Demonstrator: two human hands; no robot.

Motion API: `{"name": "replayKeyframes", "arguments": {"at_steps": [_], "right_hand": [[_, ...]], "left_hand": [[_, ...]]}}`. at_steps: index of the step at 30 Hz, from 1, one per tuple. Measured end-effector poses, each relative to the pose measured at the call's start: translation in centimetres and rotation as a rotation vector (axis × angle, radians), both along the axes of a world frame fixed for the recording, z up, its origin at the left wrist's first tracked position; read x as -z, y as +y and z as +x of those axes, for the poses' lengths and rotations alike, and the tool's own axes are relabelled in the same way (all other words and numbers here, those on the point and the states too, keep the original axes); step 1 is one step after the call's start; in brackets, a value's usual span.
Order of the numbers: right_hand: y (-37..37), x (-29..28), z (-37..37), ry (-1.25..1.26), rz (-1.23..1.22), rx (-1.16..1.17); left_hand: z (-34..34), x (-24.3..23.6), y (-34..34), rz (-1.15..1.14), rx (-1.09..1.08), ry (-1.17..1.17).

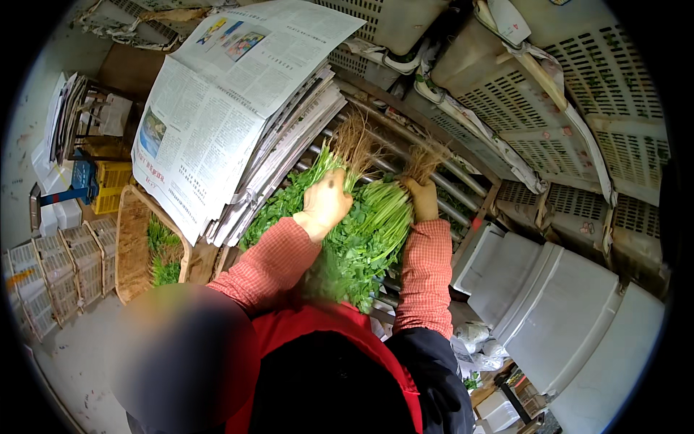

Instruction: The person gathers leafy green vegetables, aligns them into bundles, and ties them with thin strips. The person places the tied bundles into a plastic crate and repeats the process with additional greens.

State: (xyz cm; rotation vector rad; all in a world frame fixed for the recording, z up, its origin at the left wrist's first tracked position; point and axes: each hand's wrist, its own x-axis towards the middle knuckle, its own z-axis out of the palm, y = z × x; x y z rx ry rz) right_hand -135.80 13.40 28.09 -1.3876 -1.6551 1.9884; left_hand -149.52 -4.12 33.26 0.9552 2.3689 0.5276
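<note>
Two bunches of leafy greens, which look like coriander with roots, lie side by side in front of me on a rack of metal bars [463, 173]. My left hand [327, 204] is closed around the pale stems of the left bunch [285, 210], just below its brown roots [353, 141]. Against the right edge of the other bunch [383, 224], my right hand [423, 199] grips the stems under a second tuft of roots [425, 160]. Both bunches point their leaves toward me. The fingertips of both hands are partly hidden among the stems.
A thick newspaper stack [217, 108] stands close by on the left. Beside it is a brown container [134, 253] with greens inside. Slotted plastic crates [499, 108] line the far right, and white foam boxes [571, 311] stand at the near right. A yellow crate [112, 184] sits far left.
</note>
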Motion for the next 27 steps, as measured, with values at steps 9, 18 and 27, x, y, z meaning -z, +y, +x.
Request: {"name": "replayKeyframes", "arguments": {"at_steps": [9,18,27], "right_hand": [[-0.9,-2.3,0.8,0.187,-0.008,-0.004],[-2.3,-3.7,3.0,0.380,0.083,0.024],[-1.8,-3.9,1.9,0.199,0.024,-0.001]], "left_hand": [[0.4,0.1,-0.5,0.078,0.016,0.101],[0.4,-3.2,5.0,-0.054,0.369,-0.110],[-0.2,0.8,3.7,0.154,-0.115,-0.832]]}}
